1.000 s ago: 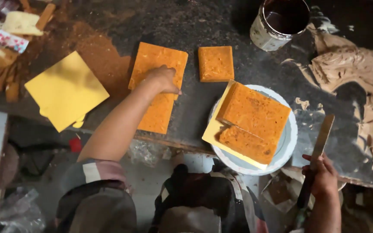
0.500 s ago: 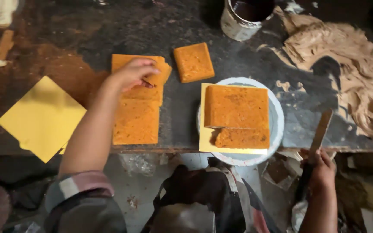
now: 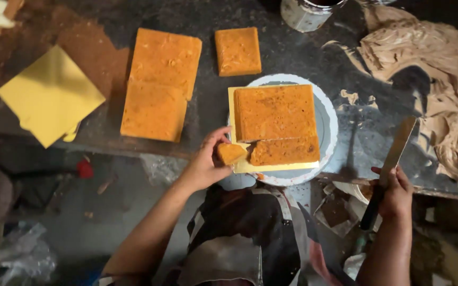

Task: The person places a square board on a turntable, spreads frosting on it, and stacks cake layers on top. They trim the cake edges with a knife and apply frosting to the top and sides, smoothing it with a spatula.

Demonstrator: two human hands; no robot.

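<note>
Nearest the camera, the left hand [image 3: 208,161] is pinched around a small piece of orange cake [image 3: 230,152], holding it at the front left corner of the square yellow board [image 3: 247,167]. That small piece sits just beside the narrow cake strip [image 3: 284,150] along the board's front edge. Over on the other side, the right hand [image 3: 396,193] is wrapped tight around the dark handle of a long palette knife [image 3: 390,161], blade angled up and away over the counter [image 3: 356,137], clear of the cake. Moving out: the board rests on a round white turntable [image 3: 328,114], and the big square cake slab [image 3: 274,112] fills most of it, touching the strip in front. To the left lie two larger orange slabs [image 3: 157,85], one overlapping the other, and beyond the turntable a smaller square cake piece [image 3: 238,51] lies on its own. Far left, a stack of yellow boards [image 3: 49,95] sits at an angle on the counter's edge. Far right, a wide smear of brown cream [image 3: 441,90] spreads across the surface, and a tin can [image 3: 306,13] stands at the top edge.
</note>
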